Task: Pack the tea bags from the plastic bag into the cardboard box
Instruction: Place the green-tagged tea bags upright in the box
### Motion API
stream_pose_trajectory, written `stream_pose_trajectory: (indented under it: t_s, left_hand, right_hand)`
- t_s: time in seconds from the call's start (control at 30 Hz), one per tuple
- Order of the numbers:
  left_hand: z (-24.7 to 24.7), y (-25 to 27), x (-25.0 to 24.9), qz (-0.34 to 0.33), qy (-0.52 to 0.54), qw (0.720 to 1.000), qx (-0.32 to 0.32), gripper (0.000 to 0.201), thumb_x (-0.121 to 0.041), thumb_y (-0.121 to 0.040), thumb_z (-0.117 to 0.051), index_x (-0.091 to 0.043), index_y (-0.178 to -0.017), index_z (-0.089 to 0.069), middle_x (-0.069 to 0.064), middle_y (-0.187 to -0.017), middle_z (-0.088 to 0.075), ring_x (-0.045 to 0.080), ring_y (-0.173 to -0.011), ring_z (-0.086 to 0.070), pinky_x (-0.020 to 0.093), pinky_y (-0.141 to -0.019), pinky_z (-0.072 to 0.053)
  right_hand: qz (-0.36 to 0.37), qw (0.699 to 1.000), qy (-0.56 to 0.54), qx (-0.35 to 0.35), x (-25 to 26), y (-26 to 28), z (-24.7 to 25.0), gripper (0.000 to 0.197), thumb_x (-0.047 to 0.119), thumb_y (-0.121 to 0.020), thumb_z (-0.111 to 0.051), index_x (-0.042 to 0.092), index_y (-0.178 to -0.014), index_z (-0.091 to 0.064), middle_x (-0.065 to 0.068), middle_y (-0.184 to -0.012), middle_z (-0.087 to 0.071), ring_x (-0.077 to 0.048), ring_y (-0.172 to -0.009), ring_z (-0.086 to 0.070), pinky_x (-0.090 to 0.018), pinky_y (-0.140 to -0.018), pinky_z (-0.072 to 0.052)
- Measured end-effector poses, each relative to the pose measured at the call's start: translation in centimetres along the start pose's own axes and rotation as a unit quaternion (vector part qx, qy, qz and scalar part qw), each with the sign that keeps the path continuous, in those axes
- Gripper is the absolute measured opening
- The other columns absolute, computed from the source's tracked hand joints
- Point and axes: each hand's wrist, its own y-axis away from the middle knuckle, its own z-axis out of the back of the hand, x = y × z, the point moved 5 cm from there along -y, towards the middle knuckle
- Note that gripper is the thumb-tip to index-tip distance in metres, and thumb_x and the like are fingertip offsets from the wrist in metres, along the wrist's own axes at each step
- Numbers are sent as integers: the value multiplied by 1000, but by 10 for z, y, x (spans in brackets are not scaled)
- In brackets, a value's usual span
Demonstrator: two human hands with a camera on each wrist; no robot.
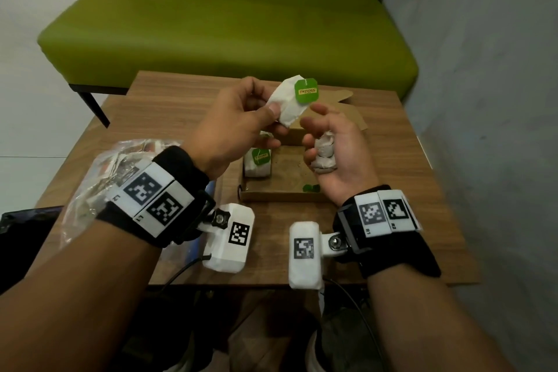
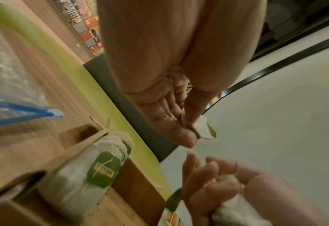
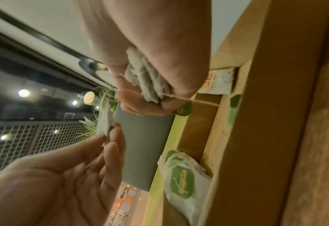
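Left hand pinching one tea bag above the cardboard box; right hand clutching a bundle of tea bags.

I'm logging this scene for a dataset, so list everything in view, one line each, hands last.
Tea bag: one, white with green tag, pinched in left hand.
Tea bag bundle: several, greyish white, gripped in right hand.
Packed tea bags: a few, white with green tags, box's left end.
Cardboard box: one, brown, open, table centre.
Plastic bag: one, clear, table's left.
Table: one, wood.
Bench: one, green, behind table.
Left hand: holding one bag.
Right hand: holding bundle.
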Motion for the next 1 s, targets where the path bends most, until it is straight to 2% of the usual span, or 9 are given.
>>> stream_pose_trajectory:
  t_s: [0.1, 0.17, 0.33, 0.47, 0.53, 0.7, 0.8, 0.87, 1.0]
  left_hand:
    - [-3, 1, 5, 2, -31, 1000, -2, 9, -5, -97, -57, -13, -94, -53, 9, -92, -67, 16, -75, -71, 32, -64, -59]
    - [-5, 2, 8, 8, -46, 999, -4, 9, -6, -96, -58, -13, -94, -53, 12, -97, -66, 16, -77, -72, 33, -67, -60]
    - [-8, 3, 8, 26, -75, 997, 3, 9, -16, -95, -63, -13, -100, -56, 16, -106, -68, 15, -80, -72, 34, -71, -59]
    - [-1, 2, 4, 0, -105, 994, -19, 17, -34, -95, -62, -25, -109, -67, 5, -105, -71, 18, -98, -68, 37, -78, -57]
    - [2, 1, 2, -18, -113, 993, -28, 14, -29, -95, -62, -26, -104, -72, 2, -102, -72, 12, -94, -66, 30, -74, -52]
    - [10, -2, 0, -49, -165, 983, -69, 9, -21, -91, -68, -21, -95, -76, 6, -91, -73, 7, -77, -60, 28, -69, -49]
    - [9, -1, -4, -63, -189, 977, -71, 5, -23, -90, -70, -22, -89, -75, 2, -80, -72, 5, -65, -60, 20, -56, -47]
    - [7, 0, -7, -75, -207, 973, -64, 6, -23, -89, -71, -17, -89, -74, 3, -75, -71, 6, -60, -61, 20, -51, -48]
    - [6, -1, -7, -78, -250, 964, -52, 4, -23, -89, -71, -19, -88, -72, 0, -74, -71, 4, -60, -64, 20, -54, -53]
  right_hand:
    - [25, 997, -12, 66, 2, 3, -10, 20, 17, -101, -53, 12, -119, -57, -4, -86, -63, -5, -50, -50, -14, -36, -34]
    - [40, 997, -6, 64, 1, 3, -10, 30, 27, -101, -57, 8, -124, -58, -3, -80, -61, -4, -51, -50, -14, -37, -35]
    - [102, 991, 88, 20, 3, 3, -6, 4, 16, -97, -65, 15, -93, -66, 0, -75, -61, -4, -56, -52, -17, -43, -41]
    - [118, 981, 153, 27, 1, 5, -8, 13, 14, -96, -67, 21, -85, -64, 4, -72, -61, -3, -57, -53, -18, -46, -43]
    - [121, 977, 173, 35, 0, 7, -10, 13, 13, -95, -67, 21, -86, -64, 4, -72, -62, -3, -57, -54, -19, -46, -43]
    - [189, 961, 201, 8, 6, 8, -12, 8, 16, -92, -73, 20, -96, -69, 1, -85, -68, -4, -58, -55, -19, -46, -43]
    - [216, 956, 200, 0, 12, 9, -12, 7, 13, -91, -73, 19, -90, -70, -1, -86, -69, -2, -60, -57, -17, -48, -44]
    - [227, 950, 215, -7, 13, 9, -12, 10, 12, -91, -73, 20, -86, -70, 0, -84, -68, -2, -62, -57, -16, -50, -45]
    - [248, 939, 236, -30, 15, 10, -10, 11, 13, -89, -75, 21, -82, -70, 1, -82, -69, -6, -67, -59, -19, -53, -46]
